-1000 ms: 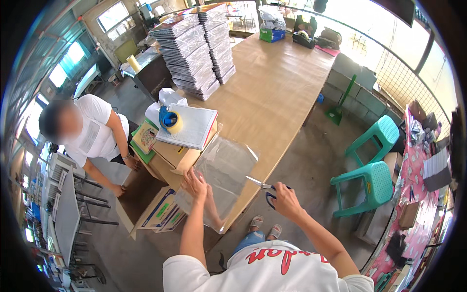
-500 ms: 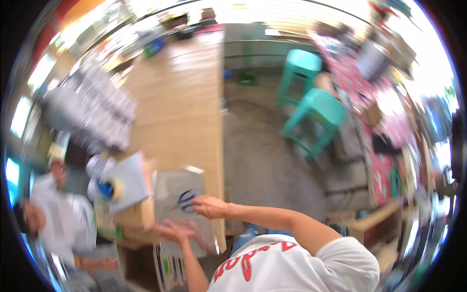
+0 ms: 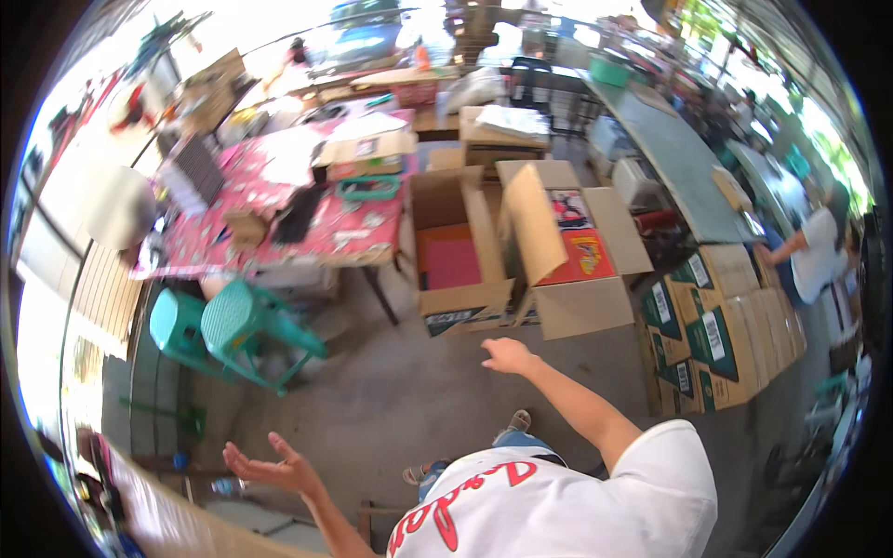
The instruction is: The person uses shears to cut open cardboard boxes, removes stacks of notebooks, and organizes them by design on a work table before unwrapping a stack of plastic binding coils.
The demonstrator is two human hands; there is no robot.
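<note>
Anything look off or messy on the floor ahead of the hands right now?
Both hands are empty: left hand palm up, right hand stretched toward the open cardboard boxes on the floor. Their flaps splay at odd angles, and the two green stools lean nested together. Nothing spilled.

Just beyond the right hand's fingers (image 3: 491, 352) stand two open brown cardboard boxes on the floor. The left box (image 3: 453, 270) shows red and pink sheets inside and a dark green printed patch on its near wall. The right box (image 3: 567, 265) holds red and yellow printed covers, its flaps spread wide. Farther right of those fingers stands a stack of closed cartons (image 3: 712, 325) with green panels and white labels. Well beyond, another open box (image 3: 498, 130) holds white paper.
</note>
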